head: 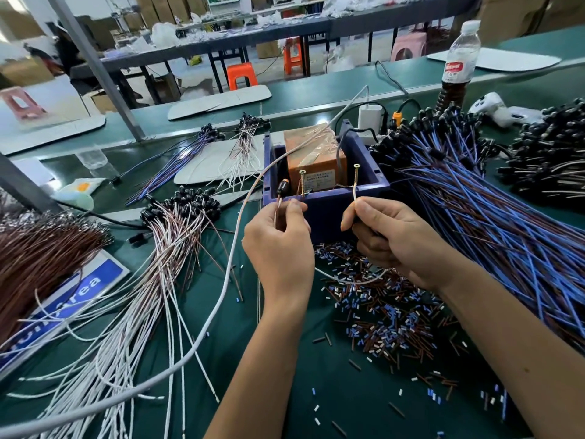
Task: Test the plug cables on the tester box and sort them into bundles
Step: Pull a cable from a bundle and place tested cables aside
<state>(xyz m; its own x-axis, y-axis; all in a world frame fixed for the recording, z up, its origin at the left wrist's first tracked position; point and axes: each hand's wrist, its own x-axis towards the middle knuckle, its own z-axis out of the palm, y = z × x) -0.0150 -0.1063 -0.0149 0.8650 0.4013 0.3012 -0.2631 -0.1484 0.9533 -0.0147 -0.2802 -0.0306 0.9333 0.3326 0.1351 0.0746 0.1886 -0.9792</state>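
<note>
A blue tester box [326,201] holds an orange taped block [311,153] and two upright brass screws, the left screw [302,182] and the right screw [356,175]. My left hand [280,239] pinches a plug cable just below its black plug [282,187], beside the left screw. My right hand [389,236] pinches the white wire end [355,193] of the cable, its tip touching the right screw. A pile of white-and-brown plug cables [164,248] lies to the left, and a big heap of blue-and-brown plug cables [493,210] to the right.
Cut insulation bits [380,305] litter the green mat before the box. A grey cord [228,270] crosses from box to lower left. Brown wires [38,258] lie far left, small bundles [221,147] behind, a bottle [459,58] and black plugs [550,160] at right.
</note>
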